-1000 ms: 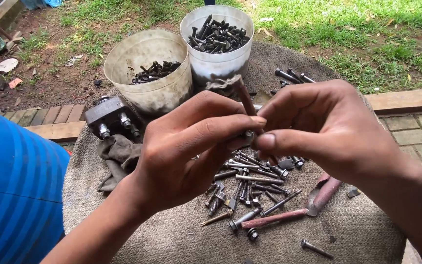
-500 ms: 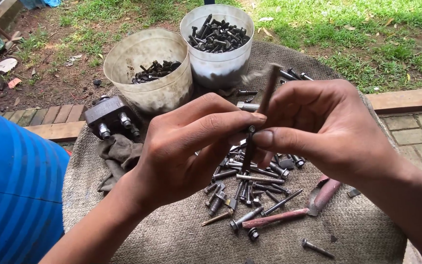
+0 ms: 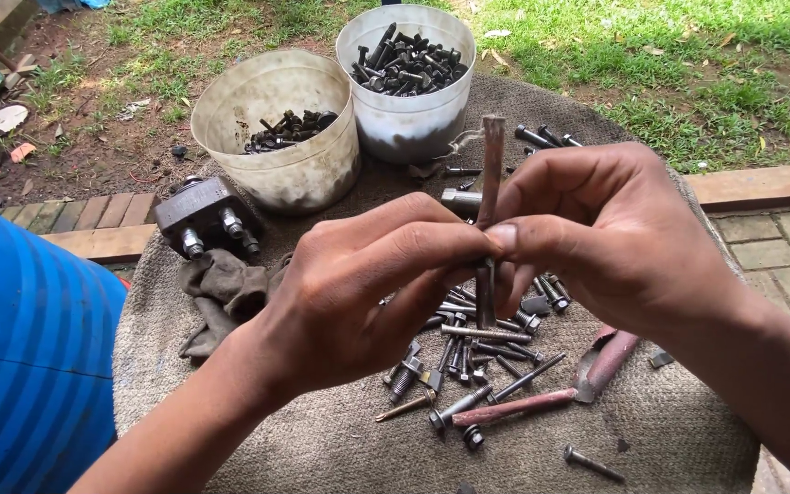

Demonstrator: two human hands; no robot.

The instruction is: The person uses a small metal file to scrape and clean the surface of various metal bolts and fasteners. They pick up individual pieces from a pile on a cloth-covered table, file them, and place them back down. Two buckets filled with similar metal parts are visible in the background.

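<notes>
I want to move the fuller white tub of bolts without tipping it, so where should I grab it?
Grip the white tub by its side wall just under the rim, both hands from opposite sides. It stands upright and is heaped with bolts, so it is likely heavy. The other tub crowds its left side, so come from front and back.

— What is different about the rusty bolt [image 3: 491,174] now?

— It stands nearly upright between the two hands, its top end pointing at the white bucket of bolts [image 3: 406,82]. A second ago it leans left, and half a second ago it leans right.

— And the hands?

— The left hand [image 3: 358,293] and right hand [image 3: 614,238] sit a little lower, and more of the bolt's shaft shows above their grip than a second ago.
</notes>
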